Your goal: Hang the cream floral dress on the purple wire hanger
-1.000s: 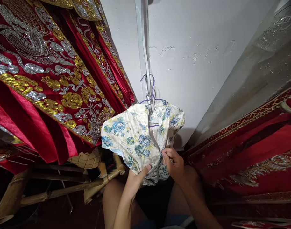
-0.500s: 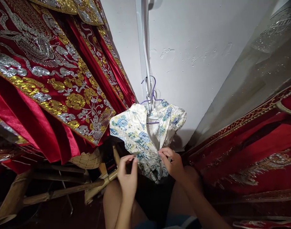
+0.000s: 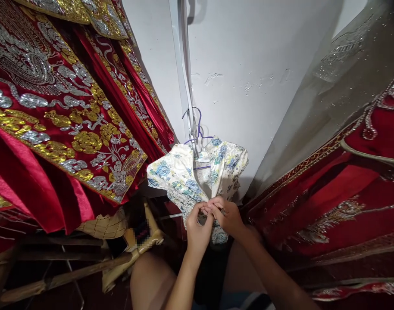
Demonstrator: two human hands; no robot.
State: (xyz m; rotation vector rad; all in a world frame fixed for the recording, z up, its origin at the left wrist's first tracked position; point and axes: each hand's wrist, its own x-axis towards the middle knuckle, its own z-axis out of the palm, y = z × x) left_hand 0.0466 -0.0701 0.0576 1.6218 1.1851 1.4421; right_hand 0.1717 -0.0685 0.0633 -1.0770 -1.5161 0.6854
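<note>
A cream short-sleeved blouse (image 3: 180,176) with blue and green flowers hangs in front of me on a purple hanger (image 3: 199,125). Its neckline falls open in a V. At the bottom of that V, my left hand (image 3: 199,219) pinches one front edge of the blouse between thumb and fingers. My right hand (image 3: 225,214) grips the opposite edge, and the fingertips of both hands meet there. Whatever lies between the fingertips, such as a button, is hidden. The lower part of the blouse hangs behind my hands, over my lap.
Red cloth with gold and silver sequins (image 3: 87,142) hangs on the left, more red beaded cloth (image 3: 329,206) on the right. The hanger hooks onto a white strip (image 3: 180,56) by the white wall (image 3: 242,51). A bamboo frame (image 3: 70,271) stands at lower left.
My left hand has moved right from the blouse's left side to meet my right hand at the front edges. The two edges are now drawn together. The view has shifted slightly right.
</note>
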